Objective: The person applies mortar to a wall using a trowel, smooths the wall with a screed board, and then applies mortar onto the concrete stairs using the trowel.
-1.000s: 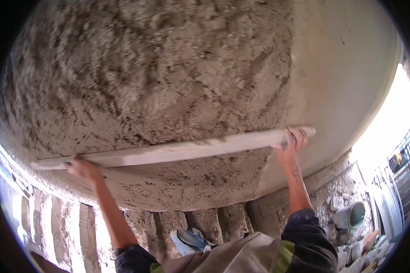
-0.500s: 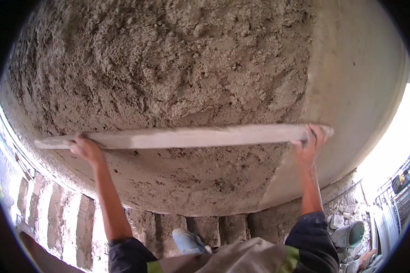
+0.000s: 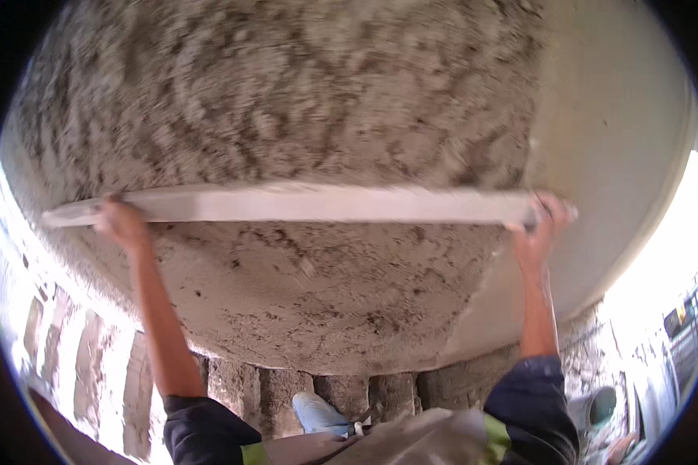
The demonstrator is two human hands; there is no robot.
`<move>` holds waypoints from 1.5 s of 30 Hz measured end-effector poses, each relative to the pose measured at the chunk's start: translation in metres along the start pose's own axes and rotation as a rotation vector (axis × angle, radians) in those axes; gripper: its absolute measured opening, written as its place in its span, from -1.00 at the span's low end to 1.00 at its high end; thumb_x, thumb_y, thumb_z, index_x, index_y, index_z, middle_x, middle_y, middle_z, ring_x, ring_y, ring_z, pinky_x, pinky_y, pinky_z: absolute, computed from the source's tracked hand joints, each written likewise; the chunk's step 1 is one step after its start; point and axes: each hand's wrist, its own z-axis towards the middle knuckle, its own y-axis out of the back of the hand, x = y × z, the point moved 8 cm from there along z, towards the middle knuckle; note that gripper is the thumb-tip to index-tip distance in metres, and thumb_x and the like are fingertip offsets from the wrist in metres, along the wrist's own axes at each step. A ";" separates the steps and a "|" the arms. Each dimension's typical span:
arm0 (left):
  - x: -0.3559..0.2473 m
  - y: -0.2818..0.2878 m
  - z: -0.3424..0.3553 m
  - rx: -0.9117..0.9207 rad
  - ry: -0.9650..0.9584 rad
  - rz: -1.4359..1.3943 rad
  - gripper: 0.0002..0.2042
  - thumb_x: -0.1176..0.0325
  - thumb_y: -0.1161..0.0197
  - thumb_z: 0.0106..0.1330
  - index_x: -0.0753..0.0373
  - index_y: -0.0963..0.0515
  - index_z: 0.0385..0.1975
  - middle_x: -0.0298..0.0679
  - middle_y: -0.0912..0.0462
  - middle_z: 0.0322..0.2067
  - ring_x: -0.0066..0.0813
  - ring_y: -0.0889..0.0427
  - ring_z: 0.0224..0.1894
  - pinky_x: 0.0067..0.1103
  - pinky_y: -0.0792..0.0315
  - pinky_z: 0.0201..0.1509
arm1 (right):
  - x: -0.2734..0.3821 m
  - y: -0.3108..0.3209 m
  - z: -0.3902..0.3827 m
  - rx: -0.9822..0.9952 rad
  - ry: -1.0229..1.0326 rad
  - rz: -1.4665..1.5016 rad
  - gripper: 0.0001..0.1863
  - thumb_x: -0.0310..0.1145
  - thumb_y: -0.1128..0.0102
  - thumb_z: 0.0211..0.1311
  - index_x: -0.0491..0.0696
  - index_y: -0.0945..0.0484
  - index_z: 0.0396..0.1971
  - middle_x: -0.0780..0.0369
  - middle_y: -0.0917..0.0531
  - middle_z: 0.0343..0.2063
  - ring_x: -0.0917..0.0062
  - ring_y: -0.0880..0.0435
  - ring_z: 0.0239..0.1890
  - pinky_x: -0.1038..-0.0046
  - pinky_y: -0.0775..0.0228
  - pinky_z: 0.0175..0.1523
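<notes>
A long, pale screed board [image 3: 333, 204] lies across the wall, nearly level, against rough wet mortar [image 3: 287, 101]. Close to its left end, my left hand [image 3: 122, 225] is closed round the board. My right hand [image 3: 540, 221] grips it near the right end, fingers over the upper edge. Below the board, the mortar [image 3: 326, 294] looks flatter, with scattered pits. The board's right end reaches over a smooth plastered strip [image 3: 613, 155]. Both hands are slightly blurred.
Concrete steps [image 3: 287, 387] run along the wall's foot, with my jeans-clad leg [image 3: 318, 413] over them. A bucket [image 3: 593, 407] lies tipped on rubble at lower right. Metal bars [image 3: 686, 329] stand beyond it. Bright light comes in at both sides.
Both hands have moved the board up the wall, its left end also shifting left. More levelled mortar shows beneath it. My grip stays on both ends.
</notes>
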 end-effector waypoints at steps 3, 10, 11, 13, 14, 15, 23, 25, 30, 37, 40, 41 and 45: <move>-0.039 0.005 -0.055 -0.004 0.198 -0.046 -0.56 0.27 0.19 0.40 0.43 -0.16 0.18 0.05 -0.19 0.01 -0.24 -0.36 -0.18 -0.28 -0.34 -0.10 | -0.001 0.013 -0.018 -0.061 0.063 -0.033 -0.41 0.05 -0.26 0.09 -0.08 -0.45 -0.02 0.18 -0.44 -0.04 0.25 -0.33 0.07 0.07 -0.05 0.21; -0.069 -0.021 0.108 -0.051 0.286 -0.189 -0.60 0.27 0.22 0.41 0.43 -0.34 0.07 0.03 -0.31 -0.06 -0.29 -0.44 -0.21 -0.24 -0.43 -0.22 | 0.012 -0.011 0.083 -0.081 0.027 0.000 -0.44 0.03 -0.33 0.01 -0.10 -0.51 -0.13 0.19 -0.46 -0.07 0.26 -0.37 0.00 0.13 -0.14 0.13; -0.065 -0.020 0.121 -0.023 0.247 -0.226 -0.66 0.28 0.15 0.41 0.40 -0.40 -0.01 -0.02 -0.40 -0.14 -0.32 -0.48 -0.25 -0.24 -0.42 -0.25 | 0.009 -0.016 0.090 -0.046 -0.003 -0.005 -0.45 -0.01 -0.36 -0.02 -0.10 -0.51 -0.14 0.20 -0.47 -0.07 0.27 -0.38 0.00 0.14 -0.15 0.13; -0.085 -0.026 0.112 0.121 -0.166 0.820 -0.75 0.27 -0.02 0.33 0.30 -0.49 -0.15 -0.11 -0.55 -0.30 -0.28 -0.56 -0.21 -0.25 -0.40 -0.28 | 0.001 -0.018 0.081 0.024 -0.053 -0.013 -0.48 -0.16 -0.42 -0.12 -0.07 -0.52 -0.13 0.20 -0.48 -0.06 0.27 -0.40 0.03 0.16 -0.15 0.15; -0.103 -0.031 0.093 0.089 -0.454 1.300 -0.79 0.27 -0.10 0.29 0.25 -0.53 -0.22 -0.15 -0.62 -0.38 -0.27 -0.60 -0.19 -0.25 -0.39 -0.29 | -0.004 -0.014 0.068 0.030 -0.070 -0.046 -0.48 -0.20 -0.36 -0.08 -0.09 -0.50 -0.08 0.17 -0.47 -0.04 0.24 -0.38 0.05 0.17 -0.12 0.19; -0.103 -0.037 0.067 0.160 -0.450 1.421 -0.78 0.27 -0.08 0.29 0.26 -0.55 -0.23 0.01 -0.61 -0.23 -0.05 -0.57 -0.13 -0.12 -0.37 -0.16 | -0.017 -0.016 0.050 0.122 -0.148 -0.105 -0.48 -0.25 -0.30 -0.04 -0.12 -0.47 -0.03 0.14 -0.45 -0.03 0.21 -0.35 0.08 0.18 -0.09 0.23; -0.150 -0.009 0.037 0.005 0.226 0.072 -0.33 0.00 0.34 0.44 0.34 0.25 0.39 0.43 0.45 0.30 0.43 0.32 0.36 -0.01 0.14 0.39 | -0.010 -0.014 0.045 -0.070 0.076 -0.095 -0.33 0.13 0.00 0.28 -0.20 -0.40 0.08 0.07 -0.43 0.07 0.17 -0.35 0.14 0.13 -0.10 0.21; -0.160 -0.008 0.089 -0.007 0.256 0.067 -0.22 -0.19 0.44 0.40 0.37 0.25 0.38 0.44 0.39 0.30 0.39 0.35 0.38 0.00 0.27 0.40 | -0.004 -0.027 0.085 -0.073 0.065 -0.051 -0.35 0.10 -0.01 0.29 -0.20 -0.40 0.08 0.07 -0.43 0.06 0.19 -0.36 0.13 0.15 -0.12 0.21; -0.162 -0.006 0.092 -0.014 0.152 0.120 -0.14 -0.27 0.42 0.36 0.46 0.25 0.35 0.49 0.30 0.29 0.36 0.36 0.38 0.00 0.46 0.38 | -0.014 -0.030 0.086 -0.041 0.091 -0.026 -0.42 0.01 -0.05 0.31 -0.19 -0.41 0.09 0.09 -0.42 0.08 0.21 -0.36 0.15 0.21 -0.18 0.20; -0.165 -0.024 0.043 0.068 0.155 0.110 -0.11 -0.27 0.46 0.35 0.53 0.29 0.33 0.53 0.36 0.26 0.35 0.49 0.37 0.00 0.46 0.39 | -0.027 -0.014 0.050 -0.085 0.088 -0.183 -0.46 -0.01 -0.06 0.31 -0.12 -0.44 0.10 0.12 -0.40 0.12 0.23 -0.35 0.17 0.18 -0.24 0.20; -0.191 -0.015 0.128 0.025 0.125 0.169 -0.07 -0.33 0.51 0.31 0.51 0.33 0.34 0.52 0.36 0.27 0.28 0.50 0.39 -0.03 0.46 0.41 | -0.007 -0.033 0.121 -0.078 0.119 -0.150 -0.46 -0.01 -0.03 0.33 -0.11 -0.41 0.12 0.13 -0.41 0.11 0.25 -0.34 0.18 0.17 -0.24 0.20; -0.190 -0.015 0.144 0.050 0.177 0.171 -0.05 -0.36 0.52 0.30 0.50 0.34 0.34 0.51 0.36 0.28 0.26 0.48 0.40 -0.04 0.46 0.41 | -0.002 -0.038 0.137 -0.074 0.139 -0.109 -0.45 0.01 0.00 0.34 -0.12 -0.42 0.12 0.12 -0.42 0.11 0.23 -0.35 0.18 0.16 -0.23 0.20; -0.184 -0.016 0.124 0.082 0.122 0.133 0.00 -0.43 0.57 0.23 0.44 0.37 0.35 0.51 0.38 0.28 0.36 0.47 0.38 -0.02 0.49 0.40 | -0.014 -0.042 0.125 0.023 0.026 -0.088 -0.43 0.03 0.01 0.34 -0.14 -0.43 0.11 0.11 -0.42 0.12 0.22 -0.35 0.19 0.13 -0.21 0.21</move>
